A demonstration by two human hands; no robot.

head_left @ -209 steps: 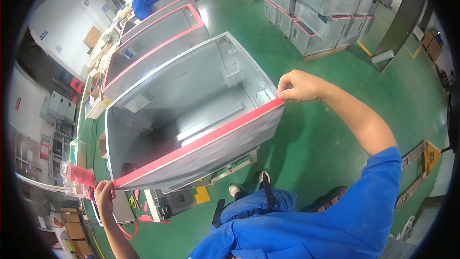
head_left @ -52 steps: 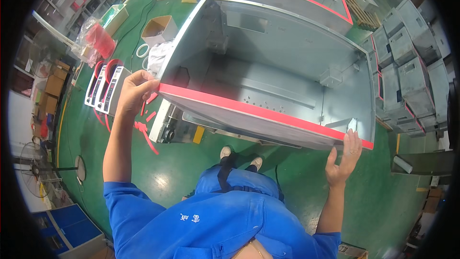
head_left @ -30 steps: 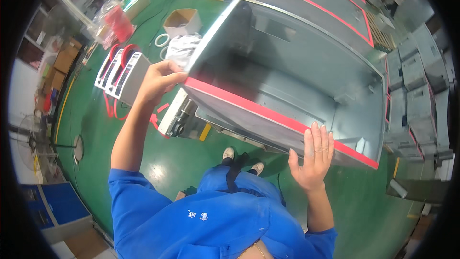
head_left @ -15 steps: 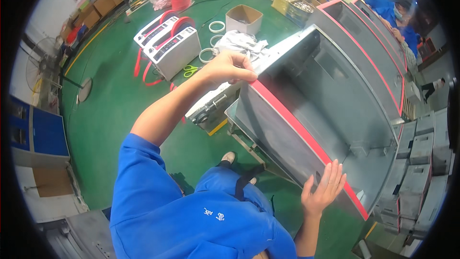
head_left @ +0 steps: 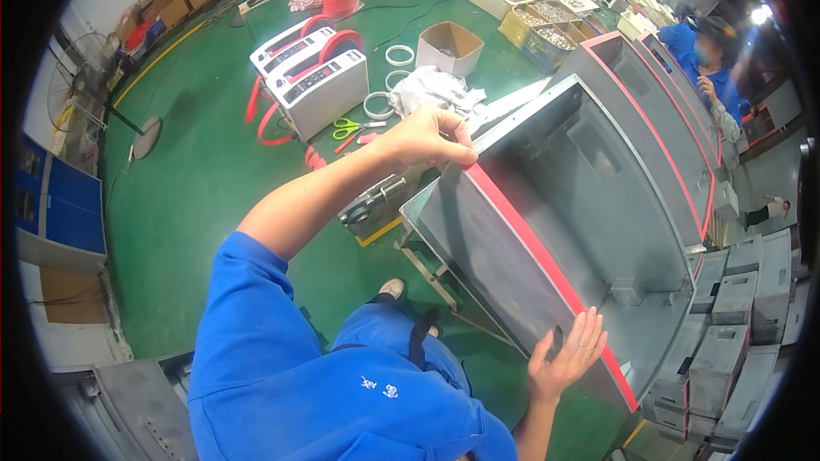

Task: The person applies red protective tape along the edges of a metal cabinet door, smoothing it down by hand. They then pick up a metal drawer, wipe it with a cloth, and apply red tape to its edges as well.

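A grey metal box with an open top stands tilted across my right side. Red tape runs along its near upper edge. At the far left end of that edge, my left hand pinches the tape between thumb and fingers at the box's corner. My right hand lies over the tape near the other end, its fingers stretched out and the thumb on the outer wall. The inside of the box shows a small block fixed near its bottom.
White tape dispensers with red rolls stand ahead left. Beside them lie green scissors, white rings and white cloth. More red-edged boxes and a person in blue are at right. Grey boxes stack behind.
The whole view has shifted slightly, so the surroundings sit lower. Both hands keep their places on the red-taped edge, the left pinching and the right flat.
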